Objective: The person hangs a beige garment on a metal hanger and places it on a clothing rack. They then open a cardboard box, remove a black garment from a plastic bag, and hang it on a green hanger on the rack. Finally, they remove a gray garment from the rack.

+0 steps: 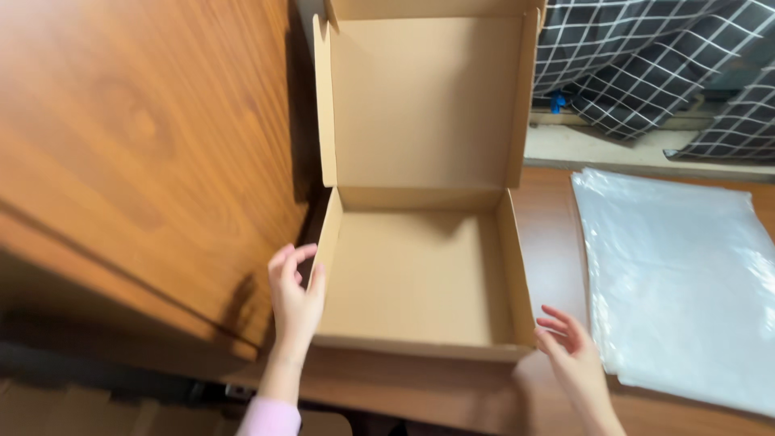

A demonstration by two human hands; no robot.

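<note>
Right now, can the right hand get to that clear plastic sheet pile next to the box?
Probably yes. The right hand is open beside the cardboard box, and the clear plastic sheets lie just to its right on the table, with nothing between them.

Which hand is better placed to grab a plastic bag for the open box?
Probably the right hand: it sits by the cardboard box's right corner, beside the plastic bags. The left hand rests on the far wall.
</note>
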